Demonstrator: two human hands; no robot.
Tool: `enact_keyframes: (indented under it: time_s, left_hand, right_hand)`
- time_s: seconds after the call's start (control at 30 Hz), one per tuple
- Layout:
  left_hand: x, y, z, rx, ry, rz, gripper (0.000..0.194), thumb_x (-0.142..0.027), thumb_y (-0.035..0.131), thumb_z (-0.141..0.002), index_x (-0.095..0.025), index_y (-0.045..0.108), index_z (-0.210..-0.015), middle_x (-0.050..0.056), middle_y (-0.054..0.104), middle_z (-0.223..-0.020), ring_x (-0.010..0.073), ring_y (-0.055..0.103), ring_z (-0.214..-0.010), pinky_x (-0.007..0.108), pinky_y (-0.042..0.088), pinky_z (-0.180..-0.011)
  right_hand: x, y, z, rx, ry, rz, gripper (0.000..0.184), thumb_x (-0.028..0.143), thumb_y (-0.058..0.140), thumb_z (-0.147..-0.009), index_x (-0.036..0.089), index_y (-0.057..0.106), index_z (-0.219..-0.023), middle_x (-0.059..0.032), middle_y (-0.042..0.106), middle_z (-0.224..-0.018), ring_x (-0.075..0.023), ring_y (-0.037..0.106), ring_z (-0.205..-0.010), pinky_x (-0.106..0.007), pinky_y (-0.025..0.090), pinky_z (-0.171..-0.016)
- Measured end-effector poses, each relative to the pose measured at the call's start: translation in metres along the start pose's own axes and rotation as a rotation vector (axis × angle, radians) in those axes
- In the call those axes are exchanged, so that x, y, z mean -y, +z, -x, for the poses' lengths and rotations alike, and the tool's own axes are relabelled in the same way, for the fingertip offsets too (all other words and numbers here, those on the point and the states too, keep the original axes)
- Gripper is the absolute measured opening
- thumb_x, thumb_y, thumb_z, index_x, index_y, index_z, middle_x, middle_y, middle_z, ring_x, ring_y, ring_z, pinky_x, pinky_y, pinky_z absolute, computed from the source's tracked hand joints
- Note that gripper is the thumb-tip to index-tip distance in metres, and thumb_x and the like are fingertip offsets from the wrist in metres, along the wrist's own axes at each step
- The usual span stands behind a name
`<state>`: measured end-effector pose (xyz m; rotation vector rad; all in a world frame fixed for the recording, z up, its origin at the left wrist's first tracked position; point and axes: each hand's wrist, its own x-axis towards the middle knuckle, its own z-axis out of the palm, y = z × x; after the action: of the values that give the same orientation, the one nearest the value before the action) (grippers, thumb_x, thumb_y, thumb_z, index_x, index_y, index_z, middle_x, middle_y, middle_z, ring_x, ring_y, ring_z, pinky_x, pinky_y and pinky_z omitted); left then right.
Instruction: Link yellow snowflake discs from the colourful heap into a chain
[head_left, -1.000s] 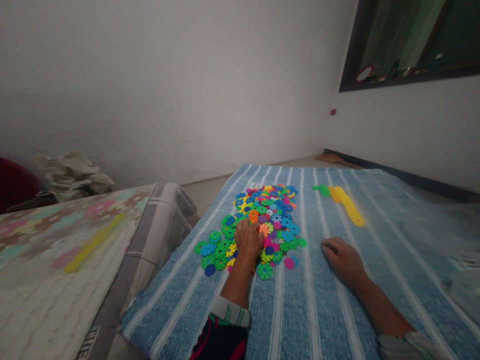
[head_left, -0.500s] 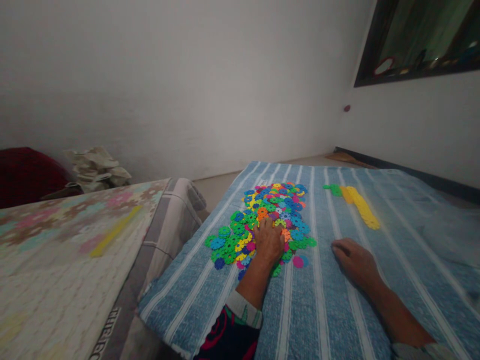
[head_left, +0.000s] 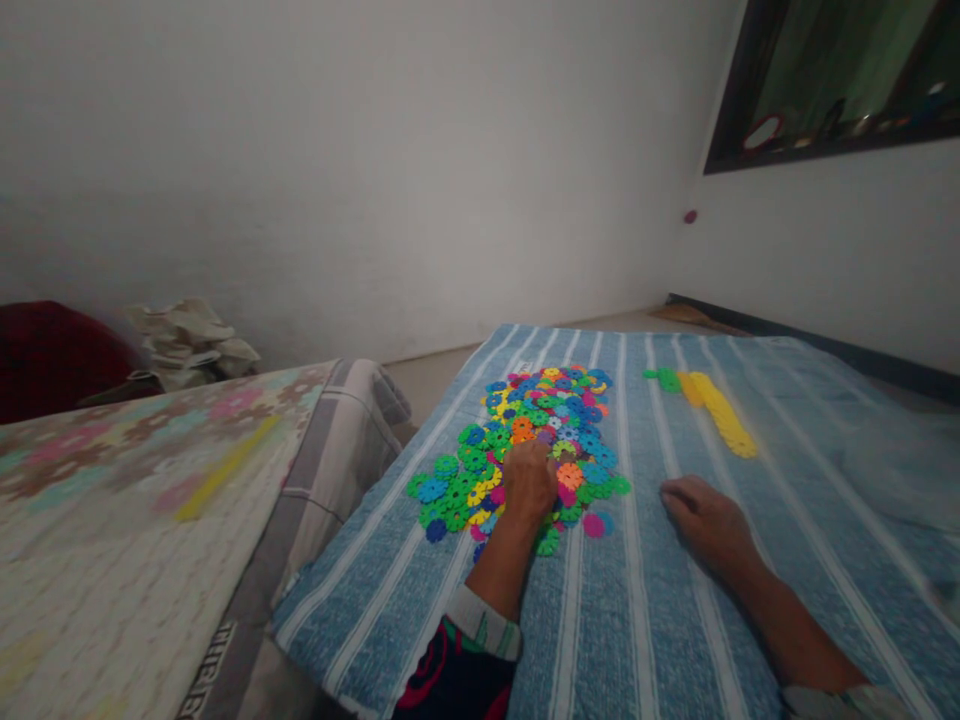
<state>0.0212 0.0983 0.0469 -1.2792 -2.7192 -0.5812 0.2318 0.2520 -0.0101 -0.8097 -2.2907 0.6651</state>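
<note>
A pile of flower-shaped plastic discs (head_left: 457, 490) in green, blue, yellow, orange and pink lies on the striped blue cloth (head_left: 600, 630). My left hand (head_left: 529, 480) reaches into the middle of the pile, its fingers curled down among the discs; whatever is at its fingertips is hidden. Resting on the cloth to the right of the pile is my right hand (head_left: 705, 515), fingers folded together, with nothing visible in it. Beyond this hand, a line of overlapping yellow discs (head_left: 724, 420) runs away to an orange part and green discs (head_left: 667, 380).
To the left stands a surface with a flower-patterned cover (head_left: 172, 450), a yellow strip (head_left: 229, 470) on it. Crumpled beige material (head_left: 191, 340) and a dark red thing (head_left: 60, 345) sit behind. A clear plastic sheet or bag (head_left: 900, 470) lies at the right. A white wall rises behind.
My left hand has drawn its spread fingers in and curled them, shifting slightly left within the pile. My right hand and the yellow line stay as they were.
</note>
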Motion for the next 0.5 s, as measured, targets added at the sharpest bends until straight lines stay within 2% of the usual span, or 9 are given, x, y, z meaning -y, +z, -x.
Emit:
enact_keyframes:
  time_s: [0.13, 0.33, 0.5]
  left_hand:
    - [0.019, -0.005, -0.01, -0.03, -0.164, -0.074, 0.025, -0.019, 0.045, -0.09, -0.019, 0.069, -0.098, 0.009, 0.07, -0.106, 0.0219, 0.062, -0.105, 0.033, 0.044, -0.093]
    - [0.035, -0.008, -0.013, -0.036, -0.247, -0.109, 0.03, -0.013, 0.043, -0.088, -0.019, 0.07, -0.1, 0.009, 0.071, -0.108, 0.0206, 0.064, -0.105, 0.03, 0.046, -0.09]
    - [0.041, -0.012, -0.015, -0.059, -0.298, -0.09, 0.035, -0.013, 0.048, -0.086, -0.019, 0.069, -0.114, 0.009, 0.071, -0.117, 0.0212, 0.063, -0.111, 0.029, 0.046, -0.093]
  right_hand:
    - [0.001, 0.0, 0.0, -0.007, -0.001, -0.014, 0.032, 0.041, 0.044, -0.083, 0.022, 0.069, -0.082, -0.0048, 0.07, -0.087, -0.0213, 0.066, -0.082, -0.034, 0.049, -0.076]
    - [0.002, 0.0, 0.001, -0.003, -0.016, -0.018, 0.032, 0.041, 0.044, -0.084, 0.022, 0.07, -0.083, -0.0041, 0.069, -0.085, -0.0205, 0.065, -0.081, -0.032, 0.049, -0.075]
    - [0.001, 0.0, 0.001, -0.007, -0.009, -0.02, 0.032, 0.04, 0.044, -0.084, 0.022, 0.07, -0.083, -0.0041, 0.069, -0.086, -0.0206, 0.065, -0.081, -0.032, 0.049, -0.075]
